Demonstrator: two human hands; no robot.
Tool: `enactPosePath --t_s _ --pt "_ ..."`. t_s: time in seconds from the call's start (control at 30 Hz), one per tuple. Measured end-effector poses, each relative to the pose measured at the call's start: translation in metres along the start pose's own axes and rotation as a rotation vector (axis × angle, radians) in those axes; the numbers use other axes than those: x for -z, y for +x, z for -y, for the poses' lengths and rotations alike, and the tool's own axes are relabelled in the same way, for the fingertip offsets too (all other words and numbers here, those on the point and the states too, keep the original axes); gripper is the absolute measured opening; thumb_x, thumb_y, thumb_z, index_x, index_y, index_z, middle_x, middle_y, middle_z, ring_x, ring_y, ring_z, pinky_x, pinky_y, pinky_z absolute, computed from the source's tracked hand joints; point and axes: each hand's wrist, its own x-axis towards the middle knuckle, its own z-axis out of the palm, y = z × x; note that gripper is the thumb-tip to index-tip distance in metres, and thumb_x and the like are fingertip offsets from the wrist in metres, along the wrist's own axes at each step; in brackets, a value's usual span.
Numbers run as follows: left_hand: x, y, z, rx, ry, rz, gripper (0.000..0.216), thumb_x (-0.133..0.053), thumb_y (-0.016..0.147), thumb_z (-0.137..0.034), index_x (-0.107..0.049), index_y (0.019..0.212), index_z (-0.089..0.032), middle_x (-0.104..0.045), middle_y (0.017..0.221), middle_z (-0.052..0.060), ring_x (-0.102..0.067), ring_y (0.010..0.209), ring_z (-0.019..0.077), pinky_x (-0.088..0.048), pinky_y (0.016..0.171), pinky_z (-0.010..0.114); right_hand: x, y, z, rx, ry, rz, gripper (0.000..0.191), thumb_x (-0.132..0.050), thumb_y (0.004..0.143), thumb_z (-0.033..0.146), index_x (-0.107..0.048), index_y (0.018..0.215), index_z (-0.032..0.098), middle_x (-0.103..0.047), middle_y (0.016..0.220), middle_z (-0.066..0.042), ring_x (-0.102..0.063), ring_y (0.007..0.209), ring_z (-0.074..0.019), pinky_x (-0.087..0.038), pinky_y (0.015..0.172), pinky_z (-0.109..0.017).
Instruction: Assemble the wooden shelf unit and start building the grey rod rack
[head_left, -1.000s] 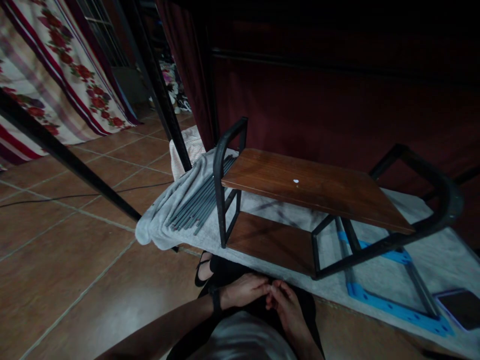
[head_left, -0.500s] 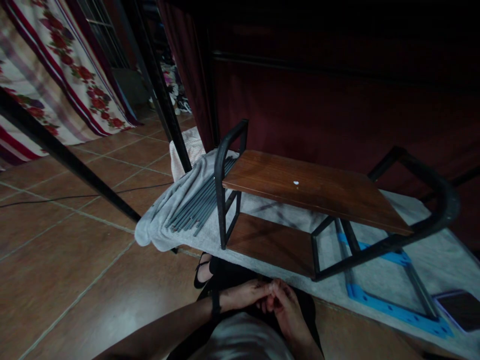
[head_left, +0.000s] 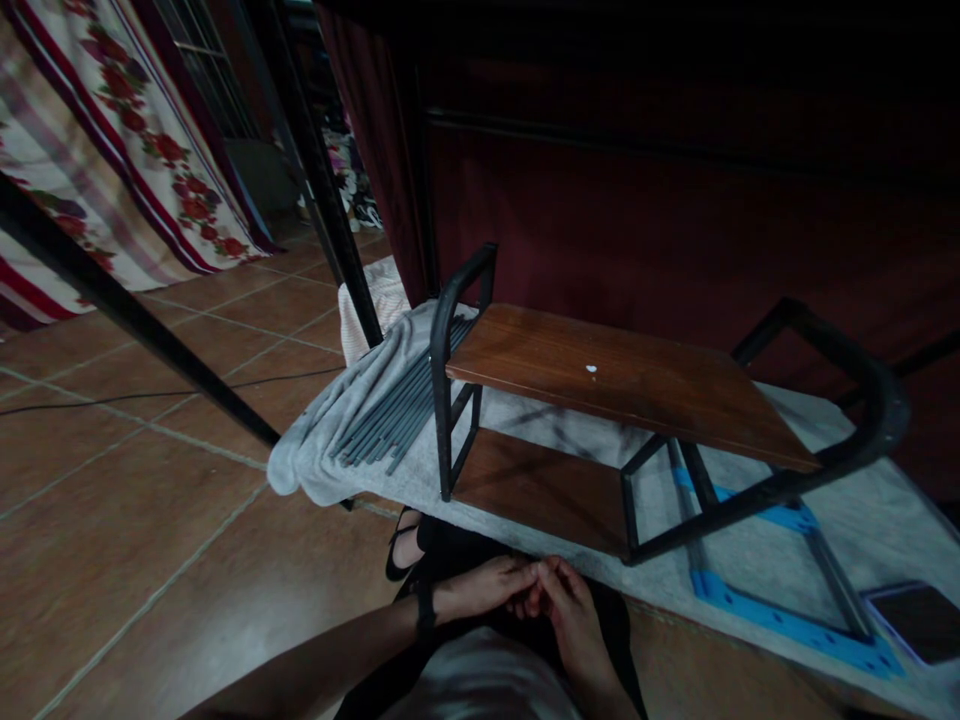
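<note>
My left hand (head_left: pixel 484 587), with a black band on its wrist, rests in my lap against my right hand (head_left: pixel 568 600). Both have curled fingers that meet and touch; no object shows between them. In front of them, a small two-tier shelf (head_left: pixel 630 375) with brown wooden boards and a black tube frame stands on a grey cloth (head_left: pixel 315 455). To its left lies a bundle of thin grey rods (head_left: pixel 394 415). Behind and right of the shelf's front leg, a flat frame with blue strips (head_left: pixel 787 615) and dark tubes lies on the cloth.
A phone (head_left: pixel 916 620) lies at the right end of the cloth. Black metal posts (head_left: pixel 330 210) rise on the left, and a dark red curtain (head_left: pixel 637 230) hangs behind. A cable (head_left: pixel 187 392) crosses the tiled floor (head_left: pixel 135 540). A flowered curtain (head_left: pixel 135 130) hangs at far left.
My hands stay together in my lap, with only a slight shift of the fingers. The shelf, rods and blue-strip frame stay where they were; the view moves very slightly.
</note>
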Motion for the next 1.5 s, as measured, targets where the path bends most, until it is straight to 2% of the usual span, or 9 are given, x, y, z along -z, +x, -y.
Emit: enactPosePath --t_s 0.3,0.5,0.6,0.67,0.73,0.87,1.1,1.3,1.5 --pt "0.004 -0.003 -0.004 0.043 0.000 0.073 0.081 -0.047 0.085 -0.093 -0.069 0.082 -0.016 -0.068 0.081 0.005 -0.062 0.074 0.0146 -0.048 0.071 0.027 -0.004 -0.004 0.002 -0.031 0.132 0.064 0.045 -0.085 0.083 0.057 -0.063 0.065 0.022 -0.054 0.056 0.004 -0.050 0.056 -0.0130 -0.044 0.065 -0.029" --pt "0.015 -0.011 -0.020 -0.019 0.078 0.107 0.071 -0.056 0.091 -0.083 -0.073 0.106 -0.017 -0.073 0.086 0.005 -0.067 0.083 0.0183 -0.051 0.078 0.029 -0.005 -0.004 0.004 -0.087 0.196 0.088 0.042 -0.090 0.077 0.056 -0.067 0.067 0.022 -0.054 0.060 0.002 -0.052 0.063 -0.0146 -0.042 0.065 -0.028" --pt "0.020 -0.016 -0.024 -0.090 0.216 -0.015 0.065 -0.058 0.093 -0.079 -0.073 0.104 -0.017 -0.075 0.093 0.006 -0.068 0.091 0.0212 -0.052 0.085 0.031 -0.005 -0.002 0.003 -0.144 0.236 0.061 0.043 -0.091 0.076 0.056 -0.067 0.069 0.022 -0.054 0.062 0.003 -0.046 0.058 -0.0113 -0.038 0.058 -0.026" --pt "0.024 -0.021 -0.027 -0.101 0.386 -0.150 0.057 -0.058 0.096 -0.073 -0.073 0.101 -0.018 -0.075 0.096 0.006 -0.068 0.092 0.0211 -0.051 0.084 0.030 -0.005 -0.001 0.002 -0.162 0.222 0.054 0.044 -0.092 0.074 0.058 -0.068 0.072 0.021 -0.056 0.065 0.003 -0.046 0.056 -0.0102 -0.038 0.056 -0.026" --pt "0.028 -0.026 -0.029 -0.091 0.567 -0.216 0.048 -0.060 0.099 -0.065 -0.074 0.102 -0.019 -0.075 0.096 0.005 -0.068 0.091 0.0204 -0.050 0.081 0.028 -0.006 -0.001 0.002 -0.164 0.177 0.048 0.046 -0.093 0.072 0.059 -0.070 0.076 0.020 -0.057 0.066 0.002 -0.050 0.058 -0.0108 -0.041 0.058 -0.026" --pt "0.030 -0.032 -0.032 -0.087 0.812 -0.178 0.035 -0.063 0.101 -0.055 -0.075 0.104 -0.022 -0.075 0.096 0.003 -0.069 0.092 0.0199 -0.048 0.080 0.026 -0.009 -0.003 0.001 -0.192 0.087 0.028 0.055 -0.093 0.067 0.068 -0.072 0.083 0.019 -0.060 0.066 0.001 -0.056 0.061 -0.0134 -0.044 0.058 -0.026" --pt "0.027 -0.027 -0.035 -0.137 0.976 -0.092 0.024 -0.062 0.104 -0.045 -0.075 0.104 -0.024 -0.075 0.098 0.002 -0.070 0.093 0.0202 -0.047 0.079 0.026 -0.003 -0.006 -0.002 -0.177 -0.042 0.037 0.058 -0.091 0.064 0.073 -0.070 0.080 0.021 -0.061 0.063 0.001 -0.055 0.059 -0.0145 -0.047 0.058 -0.028" --pt "0.025 -0.021 -0.038 -0.192 1.011 -0.077 0.030 -0.059 0.106 -0.049 -0.074 0.100 -0.024 -0.075 0.097 0.002 -0.071 0.091 0.0193 -0.045 0.075 0.025 0.006 -0.003 -0.005 -0.102 -0.130 0.036 0.054 -0.087 0.071 0.071 -0.068 0.074 0.020 -0.060 0.061 0.001 -0.055 0.057 -0.0144 -0.046 0.059 -0.028" --pt "0.024 -0.018 -0.044 -0.308 1.013 -0.063 0.041 -0.053 0.106 -0.056 -0.072 0.093 -0.023 -0.074 0.089 0.003 -0.070 0.084 0.0192 -0.045 0.070 0.027 0.005 -0.005 -0.002 -0.108 0.016 0.027 0.052 -0.090 0.070 0.068 -0.064 0.071 0.023 -0.053 0.060 0.004 -0.050 0.056 -0.0132 -0.042 0.054 -0.027"
